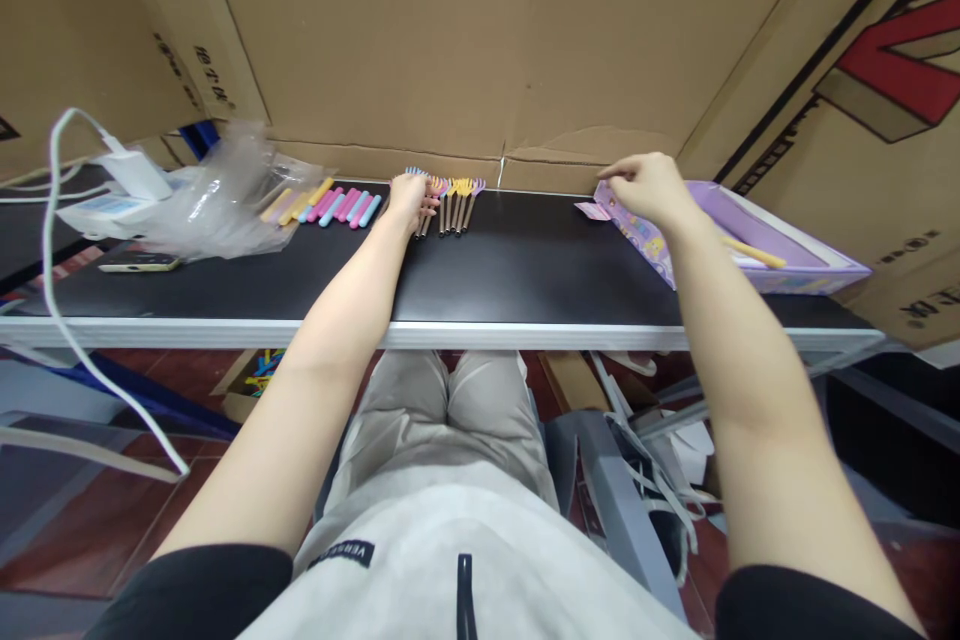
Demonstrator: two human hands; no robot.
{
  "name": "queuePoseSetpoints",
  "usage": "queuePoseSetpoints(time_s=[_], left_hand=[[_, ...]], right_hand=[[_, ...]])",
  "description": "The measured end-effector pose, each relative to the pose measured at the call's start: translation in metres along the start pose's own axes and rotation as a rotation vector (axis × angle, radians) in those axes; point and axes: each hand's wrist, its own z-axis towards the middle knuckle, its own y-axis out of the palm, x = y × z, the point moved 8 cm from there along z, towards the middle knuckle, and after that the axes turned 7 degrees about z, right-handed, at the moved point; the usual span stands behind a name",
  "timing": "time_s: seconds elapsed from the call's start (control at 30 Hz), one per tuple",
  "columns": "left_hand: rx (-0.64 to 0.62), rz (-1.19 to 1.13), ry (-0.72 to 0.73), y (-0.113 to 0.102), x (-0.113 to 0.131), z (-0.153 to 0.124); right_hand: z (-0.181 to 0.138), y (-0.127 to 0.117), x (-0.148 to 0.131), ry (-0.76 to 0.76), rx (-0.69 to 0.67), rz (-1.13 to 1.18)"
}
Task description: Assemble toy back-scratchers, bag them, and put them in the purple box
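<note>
My left hand reaches to the far edge of the black table and rests on a row of small forks with coloured heads; its fingers curl over the leftmost ones. My right hand is at the near left corner of a shallow purple box, fingers bent on its rim. A yellow stick lies inside the box. A small pink slip lies just left of the box.
Pink, blue and yellow capped sticks lie in a row left of the forks. Beside them are a crumpled clear plastic bag, a white charger with cable and a phone. Cardboard sheets wall the back.
</note>
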Motion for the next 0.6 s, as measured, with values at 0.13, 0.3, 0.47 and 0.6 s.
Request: queuePoseSetpoints(time_s=[0.13,0.3,0.47,0.6], left_hand=[[-0.04,0.094,0.077,0.006,0.005,-0.007],[-0.006,0.338,0.214,0.004,0.012,0.001],[0.061,0.662,0.399,-0.001,0.036,0.017],[0.067,0.872,0.475,-0.007,0.048,0.017]], right_hand=[[0.033,0.044,-0.052,-0.145,0.0,0.168],[0.05,0.108,-0.07,-0.135,0.008,0.184],[0.028,0.151,-0.052,-0.036,-0.126,0.116],[0.022,0.153,-0.054,-0.06,-0.165,0.164]])
